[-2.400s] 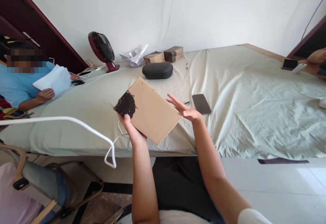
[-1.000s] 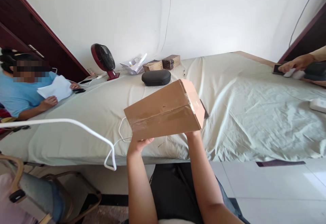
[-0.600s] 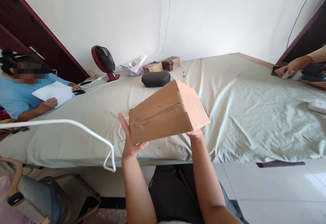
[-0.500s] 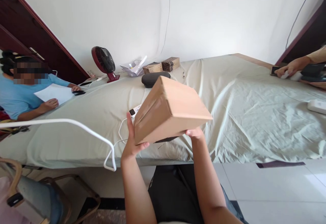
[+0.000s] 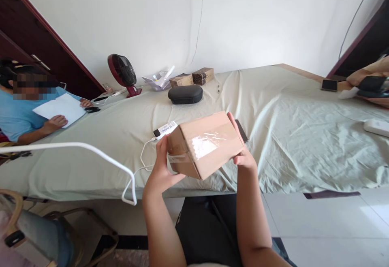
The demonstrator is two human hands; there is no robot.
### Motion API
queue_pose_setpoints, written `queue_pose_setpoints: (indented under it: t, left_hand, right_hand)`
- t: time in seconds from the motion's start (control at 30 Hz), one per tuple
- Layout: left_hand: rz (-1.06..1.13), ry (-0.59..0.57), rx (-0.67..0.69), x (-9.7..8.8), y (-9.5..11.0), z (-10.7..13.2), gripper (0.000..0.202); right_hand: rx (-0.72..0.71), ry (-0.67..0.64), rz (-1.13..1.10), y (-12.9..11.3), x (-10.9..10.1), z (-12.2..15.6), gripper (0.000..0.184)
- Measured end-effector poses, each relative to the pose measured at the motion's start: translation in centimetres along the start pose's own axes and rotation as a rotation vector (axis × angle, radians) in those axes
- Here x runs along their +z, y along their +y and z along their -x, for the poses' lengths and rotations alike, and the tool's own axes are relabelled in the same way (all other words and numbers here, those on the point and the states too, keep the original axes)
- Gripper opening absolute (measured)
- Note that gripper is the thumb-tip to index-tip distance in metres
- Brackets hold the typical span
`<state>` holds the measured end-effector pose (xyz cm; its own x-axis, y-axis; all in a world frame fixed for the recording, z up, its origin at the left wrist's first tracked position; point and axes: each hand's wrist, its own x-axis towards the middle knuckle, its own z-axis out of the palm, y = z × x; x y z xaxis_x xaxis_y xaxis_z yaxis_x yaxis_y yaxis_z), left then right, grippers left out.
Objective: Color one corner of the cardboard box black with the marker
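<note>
A brown cardboard box [image 5: 209, 141] with shiny clear tape on its face is held up, tilted, over the near side of the cloth-covered table [image 5: 291, 153]. My left hand [image 5: 162, 169] grips its left end, thumb underneath. At the right end, my right hand [image 5: 243, 153] holds the box with fingers along the far side. Just beyond my left hand lies a white device [image 5: 165, 130] with a dark screen and a white cable. A dark flat object [image 5: 242, 131] shows partly behind the box by my right hand.
Farther back sit a black zippered case [image 5: 185, 95], small boxes [image 5: 203, 75], a plastic bag [image 5: 159, 79] and a red fan [image 5: 124, 72]. A person [image 5: 33, 109] holds paper at left. Another person's arm [image 5: 369, 74] is at right, near a phone-like object [image 5: 329, 84]. A white tube [image 5: 91, 147] crosses the lower left.
The box has been turned and lowered in my hands, so a taped face now shows. My right hand has shifted to its right end. The person at right has drawn their hand back from the dark object.
</note>
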<state>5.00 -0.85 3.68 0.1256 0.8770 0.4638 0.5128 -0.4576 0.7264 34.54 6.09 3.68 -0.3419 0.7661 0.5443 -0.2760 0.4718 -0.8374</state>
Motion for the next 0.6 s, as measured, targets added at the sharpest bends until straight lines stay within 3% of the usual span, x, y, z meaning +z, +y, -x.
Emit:
queue_pose_setpoints:
  t: [0.17, 0.27, 0.33, 0.4, 0.5, 0.6]
  left_hand:
    - [0.015, -0.132, 0.046, -1.4, 0.5, 0.3, 0.129]
    - [0.098, -0.215, -0.05, -1.7, 0.3, 0.3, 0.126]
    - [0.186, -0.176, -0.148, -1.4, 0.1, 0.2, 0.121]
    - [0.315, -0.062, -0.243, -0.9, -0.2, 0.0, 0.109]
    - [0.591, 0.004, -0.39, 0.1, -0.7, -0.4, 0.098]
    - [0.812, 0.02, -0.475, 1.3, -0.6, -1.0, 0.108]
  right_hand:
    - [-0.162, -0.081, 0.132, -0.9, -1.4, 0.6, 0.136]
    - [-0.179, -0.032, 0.207, -1.5, -1.6, 0.8, 0.131]
    - [-0.186, 0.036, 0.279, -1.9, -1.4, 0.8, 0.132]
    - [-0.188, 0.039, 0.358, -2.3, -0.9, 0.6, 0.133]
    - [-0.144, -0.156, 0.395, -2.6, 0.1, 0.1, 0.135]
    - [-0.054, -0.336, 0.295, -2.5, 1.4, -0.6, 0.148]
